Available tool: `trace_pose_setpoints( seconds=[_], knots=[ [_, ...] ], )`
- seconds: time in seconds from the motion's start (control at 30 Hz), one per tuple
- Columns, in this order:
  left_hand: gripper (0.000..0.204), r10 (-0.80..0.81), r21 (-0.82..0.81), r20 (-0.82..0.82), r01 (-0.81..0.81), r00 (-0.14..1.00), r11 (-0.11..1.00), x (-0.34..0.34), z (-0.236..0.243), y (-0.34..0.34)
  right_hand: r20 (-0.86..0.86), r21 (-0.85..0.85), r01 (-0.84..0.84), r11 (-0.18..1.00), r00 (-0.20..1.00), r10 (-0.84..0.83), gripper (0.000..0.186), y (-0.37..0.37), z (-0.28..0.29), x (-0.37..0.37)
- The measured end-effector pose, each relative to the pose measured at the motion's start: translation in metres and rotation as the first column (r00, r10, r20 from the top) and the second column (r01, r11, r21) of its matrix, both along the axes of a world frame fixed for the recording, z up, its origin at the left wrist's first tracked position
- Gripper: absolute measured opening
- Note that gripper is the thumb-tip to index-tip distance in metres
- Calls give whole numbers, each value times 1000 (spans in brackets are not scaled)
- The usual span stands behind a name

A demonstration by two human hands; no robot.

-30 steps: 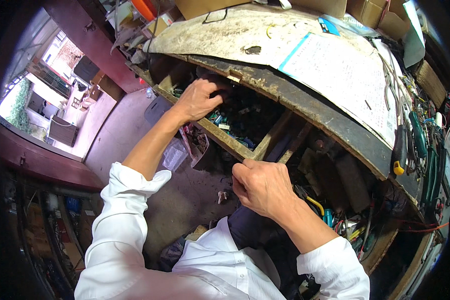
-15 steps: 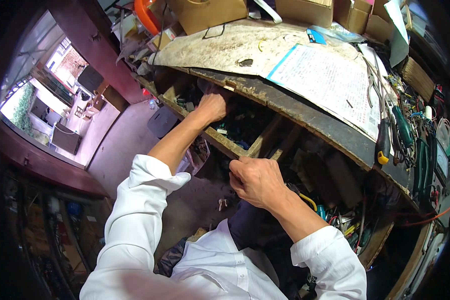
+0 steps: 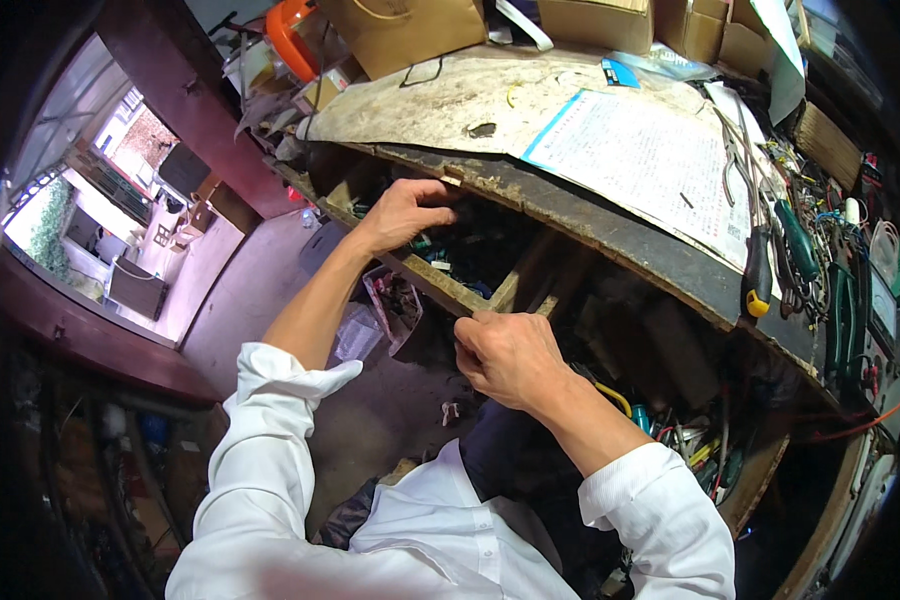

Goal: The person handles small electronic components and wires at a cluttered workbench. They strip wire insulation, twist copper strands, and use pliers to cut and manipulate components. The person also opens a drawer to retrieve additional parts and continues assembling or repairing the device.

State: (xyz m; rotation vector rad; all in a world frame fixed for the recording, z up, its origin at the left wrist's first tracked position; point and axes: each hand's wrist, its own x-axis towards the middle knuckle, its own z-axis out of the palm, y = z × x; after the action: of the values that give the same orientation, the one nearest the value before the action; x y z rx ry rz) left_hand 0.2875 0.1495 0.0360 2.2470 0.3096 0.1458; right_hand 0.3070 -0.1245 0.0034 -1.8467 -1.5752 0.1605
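Observation:
A wooden drawer [image 3: 432,278] is pulled out from under the workbench [image 3: 610,228], with small dark and green parts inside. Over its left part, just below the bench edge, hovers my left hand [image 3: 398,216]. Its fingers stretch forward with the thumb apart, and nothing shows between them. My right hand [image 3: 515,358] is closed on the drawer's front edge, near where a divider [image 3: 522,272] meets it. The fingertips of that hand are hidden. Shadow under the bench covers the back of the drawer.
On the bench lie a written sheet [image 3: 638,165], a screwdriver [image 3: 760,275] and pliers [image 3: 732,165]. Cardboard boxes [image 3: 595,22] stand at the back. Below the drawer, a bin [image 3: 395,308] sits on the floor. An open compartment of tools [image 3: 695,445] is at right.
My left hand has come back out of the drawer's depth, toward its front left, and its fingers now show spread. The right hand keeps its hold on the drawer edge.

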Motion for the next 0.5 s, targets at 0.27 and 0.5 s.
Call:
trace_pose_setpoints(
  seconds=[0.27,0.5],
  knots=[
    [29,18,-388,100,22,995,921,-30,0,-26,12,-5,9,1000,1000,-9,10,-1,0,1],
    [22,51,-453,138,18,989,891,-31,-15,-29,25,-7,11,1000,1000,-11,10,0,1,0]
  ],
)
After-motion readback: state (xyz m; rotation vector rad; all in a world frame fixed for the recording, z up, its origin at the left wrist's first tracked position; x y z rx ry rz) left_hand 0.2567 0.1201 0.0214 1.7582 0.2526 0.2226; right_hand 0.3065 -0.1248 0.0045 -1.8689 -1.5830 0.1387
